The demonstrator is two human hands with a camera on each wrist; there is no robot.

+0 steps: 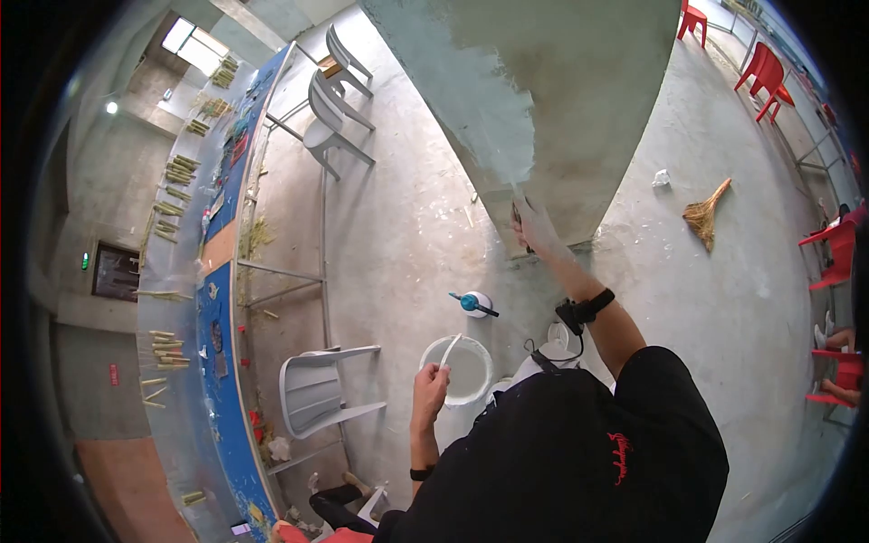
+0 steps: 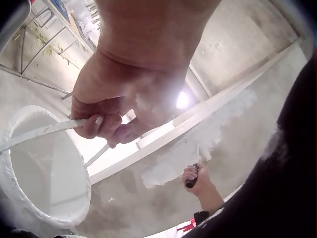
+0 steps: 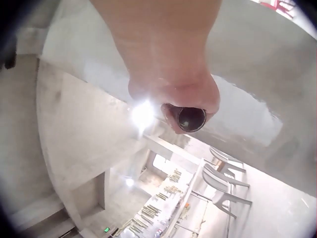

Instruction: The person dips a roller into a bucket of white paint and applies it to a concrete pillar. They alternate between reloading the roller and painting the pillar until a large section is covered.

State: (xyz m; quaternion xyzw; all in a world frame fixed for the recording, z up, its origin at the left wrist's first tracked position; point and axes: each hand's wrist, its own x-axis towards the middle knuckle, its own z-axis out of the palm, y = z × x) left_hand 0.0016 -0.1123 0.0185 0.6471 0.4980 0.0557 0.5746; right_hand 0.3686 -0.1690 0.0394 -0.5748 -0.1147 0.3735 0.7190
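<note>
My left hand [image 1: 430,391] grips the white bail handle [image 1: 451,349] of a bucket [image 1: 487,378], its fingers curled round it in the left wrist view. White spatters coat the bucket's rim [image 2: 85,210], and the inside looks pale. Out ahead, my right hand [image 1: 539,231] holds a tool with a dark, round handle [image 3: 192,119] against a large grey concrete column [image 1: 588,118]. Its working end is not clearly shown. A lighter patch of wet plaster [image 1: 489,113] covers part of that surface and reaches down close to my right hand.
A white pot with a teal top [image 1: 472,303] stands on the floor beyond the bucket. Grey plastic chairs [image 1: 312,398] and a long blue table [image 1: 217,362] line the left. A straw broom [image 1: 706,220] lies at right, near red chairs [image 1: 768,77].
</note>
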